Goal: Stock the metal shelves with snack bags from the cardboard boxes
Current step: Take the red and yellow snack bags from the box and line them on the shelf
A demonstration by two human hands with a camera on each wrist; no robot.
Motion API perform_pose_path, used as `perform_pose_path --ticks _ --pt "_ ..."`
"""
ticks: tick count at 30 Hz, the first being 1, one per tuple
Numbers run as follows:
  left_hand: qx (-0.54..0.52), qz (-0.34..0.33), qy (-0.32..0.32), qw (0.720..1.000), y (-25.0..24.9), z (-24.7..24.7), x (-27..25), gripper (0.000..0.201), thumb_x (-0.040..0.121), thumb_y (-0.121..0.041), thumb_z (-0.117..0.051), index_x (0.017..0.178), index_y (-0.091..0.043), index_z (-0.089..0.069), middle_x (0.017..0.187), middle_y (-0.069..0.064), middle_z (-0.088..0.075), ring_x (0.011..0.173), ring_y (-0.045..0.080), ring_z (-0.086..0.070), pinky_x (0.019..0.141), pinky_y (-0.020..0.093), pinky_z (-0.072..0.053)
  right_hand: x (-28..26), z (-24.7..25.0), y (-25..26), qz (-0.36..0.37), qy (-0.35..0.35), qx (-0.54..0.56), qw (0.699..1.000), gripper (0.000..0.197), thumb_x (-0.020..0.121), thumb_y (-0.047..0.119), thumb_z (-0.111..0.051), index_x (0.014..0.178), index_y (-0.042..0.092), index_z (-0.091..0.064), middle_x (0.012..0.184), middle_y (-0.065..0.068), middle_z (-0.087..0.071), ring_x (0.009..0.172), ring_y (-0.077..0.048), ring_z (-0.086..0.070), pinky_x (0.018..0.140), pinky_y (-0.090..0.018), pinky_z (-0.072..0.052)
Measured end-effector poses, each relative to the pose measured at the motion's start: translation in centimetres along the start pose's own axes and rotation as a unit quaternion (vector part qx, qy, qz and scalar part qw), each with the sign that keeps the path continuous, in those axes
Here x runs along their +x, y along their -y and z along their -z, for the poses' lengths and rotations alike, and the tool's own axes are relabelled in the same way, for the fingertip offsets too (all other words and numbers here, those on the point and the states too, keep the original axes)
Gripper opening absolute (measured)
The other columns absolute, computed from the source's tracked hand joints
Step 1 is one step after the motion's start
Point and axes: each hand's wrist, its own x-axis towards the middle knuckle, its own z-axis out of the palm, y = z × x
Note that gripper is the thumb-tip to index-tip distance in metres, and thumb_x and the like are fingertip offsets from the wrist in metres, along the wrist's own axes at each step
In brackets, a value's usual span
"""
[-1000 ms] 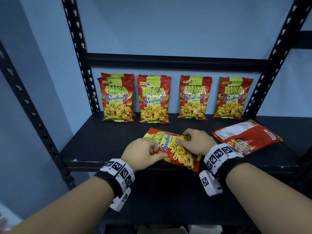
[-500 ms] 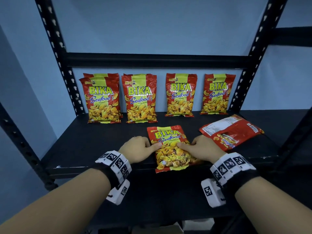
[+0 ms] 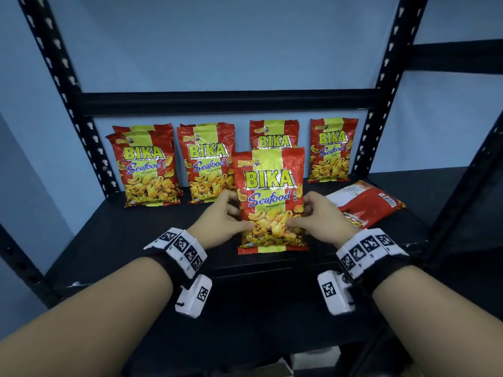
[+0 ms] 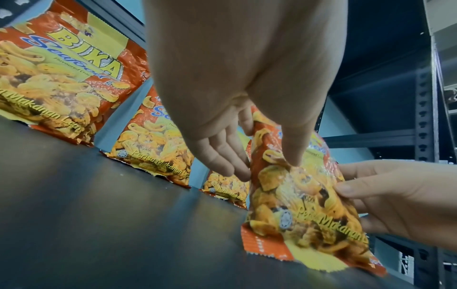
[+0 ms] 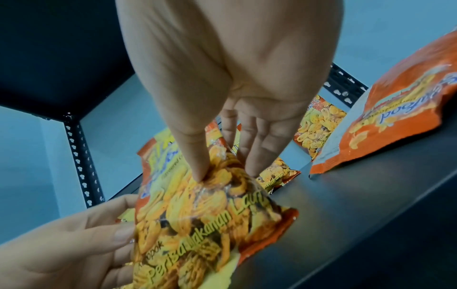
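Both hands hold one snack bag (image 3: 270, 198) upright on the black metal shelf (image 3: 114, 240), its bottom seam resting on the shelf surface near the front edge. The left hand (image 3: 217, 221) pinches the bag's left side, thumb on the printed front and the fingers (image 4: 222, 156) behind the edge. The right hand (image 3: 321, 216) pinches the right side the same way, thumb pressed on the front and fingers (image 5: 257, 144) reaching behind. The bag's front faces the person, with the yellow stripe and the "BIKA Seafood" print the right way up.

Beyond the hands, a row of matching bags stands against the blue wall. Farthest left of the left hand is a front bag (image 3: 147, 170) with another one directly behind it. Next is a single bag (image 3: 206, 161), just beyond the left hand. A third standing bag (image 3: 273, 136) is mostly hidden behind the held one. A fourth bag (image 3: 332, 151) stands beyond the right hand.

Just to the right of the right hand, another bag (image 3: 364, 201) lies flat on the shelf with its printed back and barcode facing up.

Each wrist carries a white band (image 3: 179, 247) with black square markers.
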Motion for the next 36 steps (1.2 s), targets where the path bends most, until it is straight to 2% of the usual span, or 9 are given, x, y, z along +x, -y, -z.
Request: perform_pose_path --ticks 4,9,12,17,21,25,29,33,36 --pt "-0.012 -0.033 -0.002 0.999 -0.1 -0.5 -0.5 0.075 0.075 -0.02 -0.092 0.128 -0.024 -0.039 0.109 0.003 -0.068 0.079 0.008 -0.073 0.071 0.025 -0.059 -0.8 0.0 -0.6 0.041 -0.022 0.01 0.999 0.041 0.078 0.03 -0.089 0.099 0.025 -0.055 0.091 0.002 -0.064 0.076 -0.018 -0.064 0.068 -0.035 -0.054" --pt "0.029 -0.053 0.03 0.998 1.5 -1.6 -0.7 0.068 0.071 -0.027 -0.093 0.127 -0.036 -0.056 0.109 -0.009 -0.074 0.091 0.008 -0.072 0.088 0.039 -0.06 -2.3 -0.4 -1.5 0.054 -0.018 0.055 0.997 0.039 0.08 0.022 -0.088 0.107 0.022 -0.059 0.098 0.005 -0.072 0.086 -0.01 -0.07 0.077 -0.033 -0.059" --pt "0.028 -0.044 0.032 0.998 1.5 -1.9 -0.1 0.065 0.066 -0.034 -0.093 0.121 -0.04 -0.059 0.11 -0.011 -0.075 0.096 0.009 -0.072 0.091 0.042 -0.059 -2.3 0.1 -1.9 0.048 -0.012 0.046 0.998 0.046 0.075 0.033 -0.091 0.106 0.022 -0.058 0.098 0.0 -0.072 0.088 -0.017 -0.07 0.079 -0.039 -0.061" --pt "0.024 -0.01 0.02 0.999 1.3 -1.8 2.1 0.065 0.06 -0.04 -0.093 0.117 -0.032 -0.064 0.105 -0.003 -0.075 0.094 0.017 -0.073 0.089 0.046 -0.06 -2.6 2.0 -2.9 -0.001 -0.011 -0.037 0.999 0.047 0.075 0.041 -0.09 0.105 0.024 -0.059 0.097 0.002 -0.067 0.087 -0.013 -0.067 0.077 -0.033 -0.056" --pt "0.017 0.019 0.017 1.0 0.9 -2.1 4.4 0.051 0.075 -0.023 -0.091 0.117 -0.016 -0.062 0.107 0.011 -0.069 0.085 0.023 -0.072 0.074 0.036 -0.063 -3.6 2.5 -4.3 -0.009 0.007 -0.084 0.996 0.041 0.076 0.042 -0.089 0.102 0.026 -0.061 0.098 0.005 -0.067 0.089 -0.009 -0.065 0.082 -0.033 -0.057" --pt "0.005 0.048 0.003 0.999 0.5 -2.4 7.2 0.052 0.075 -0.02 -0.091 0.116 -0.012 -0.059 0.11 0.012 -0.069 0.098 0.029 -0.072 0.086 0.049 -0.062 -4.3 2.2 -5.0 -0.008 0.023 -0.118 0.993 0.035 0.08 0.04 -0.086 0.103 0.027 -0.064 0.1 0.011 -0.066 0.095 -0.006 -0.064 0.087 -0.03 -0.057" --pt "0.024 0.072 -0.022 0.997 -0.1 -2.8 10.4 0.053 0.074 -0.024 -0.092 0.109 -0.013 -0.054 0.101 0.003 -0.067 0.099 0.026 -0.069 0.093 0.048 -0.059 -4.7 1.9 -5.1 -0.008 0.024 -0.145 0.989 0.028 0.084 0.036 -0.084 0.104 0.029 -0.066 0.101 0.016 -0.065 0.097 -0.004 -0.062 0.083 -0.02 -0.05" --pt "0.042 0.088 -0.047 0.994 -0.1 -3.0 13.5 0.057 0.072 -0.023 -0.093 0.117 -0.007 -0.063 0.106 0.007 -0.072 0.098 0.027 -0.07 0.093 0.048 -0.059 -5.0 1.9 -5.3 -0.014 0.029 -0.162 0.986 0.033 0.085 0.036 -0.083 0.113 0.027 -0.068 0.107 0.014 -0.063 0.102 -0.006 -0.06 0.086 -0.022 -0.048" --pt "0.064 0.088 -0.061 0.992 -0.1 -3.0 15.3 0.039 0.073 -0.022 -0.093 0.095 -0.016 -0.061 0.097 0.005 -0.071 0.095 0.028 -0.07 0.091 0.048 -0.059 -5.3 1.9 -5.4 -0.021 0.031 -0.168 0.985 0.031 0.085 0.035 -0.082 0.112 0.029 -0.068 0.111 0.013 -0.061 0.105 -0.008 -0.059 0.089 -0.027 -0.051"
